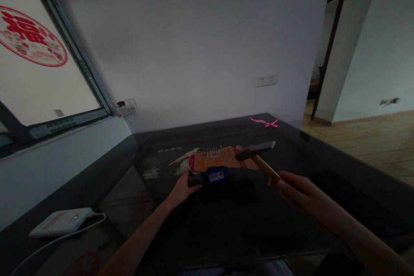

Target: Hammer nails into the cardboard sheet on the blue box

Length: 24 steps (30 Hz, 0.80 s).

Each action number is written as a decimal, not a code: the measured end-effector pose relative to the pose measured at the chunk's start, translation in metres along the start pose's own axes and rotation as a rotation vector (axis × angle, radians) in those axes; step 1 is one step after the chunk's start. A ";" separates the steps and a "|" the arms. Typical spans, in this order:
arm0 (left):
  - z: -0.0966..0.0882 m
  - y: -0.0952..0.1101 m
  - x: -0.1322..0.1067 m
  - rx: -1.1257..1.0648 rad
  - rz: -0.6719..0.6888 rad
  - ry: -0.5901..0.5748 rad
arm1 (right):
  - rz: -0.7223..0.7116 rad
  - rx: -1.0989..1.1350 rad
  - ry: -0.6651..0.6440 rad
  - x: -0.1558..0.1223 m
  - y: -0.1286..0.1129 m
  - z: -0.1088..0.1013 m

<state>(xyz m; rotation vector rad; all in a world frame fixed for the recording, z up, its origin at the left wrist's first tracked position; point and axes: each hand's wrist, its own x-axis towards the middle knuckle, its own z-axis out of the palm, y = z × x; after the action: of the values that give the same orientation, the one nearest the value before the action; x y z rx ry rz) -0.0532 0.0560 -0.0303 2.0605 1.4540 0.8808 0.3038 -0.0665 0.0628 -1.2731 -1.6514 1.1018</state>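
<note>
My right hand grips a hammer by its wooden handle. The dark metal head is raised over the right part of a red and tan printed packet lying flat on the dark table. My left hand is closed around the dark end of a blue and black object with a small white label; its exact kind is not clear in the dim light. This object lies just in front of the packet, on the near side. A gap separates the hammer head from the blue part.
The glossy dark table meets the wall at the back. A white power bank with a white cable lies at the left. Near the back right corner is a pink ribbon-like strip. A window stands on the left.
</note>
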 end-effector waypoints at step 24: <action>0.094 0.044 0.104 -0.316 0.252 0.009 | -0.137 -0.871 -0.033 0.020 0.060 -0.015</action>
<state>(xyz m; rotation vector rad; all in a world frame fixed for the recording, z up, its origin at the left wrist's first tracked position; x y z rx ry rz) 0.0676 0.1389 -0.0398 2.0223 0.9946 1.1381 0.3330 -0.0366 0.0127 -1.6132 -2.3124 0.2877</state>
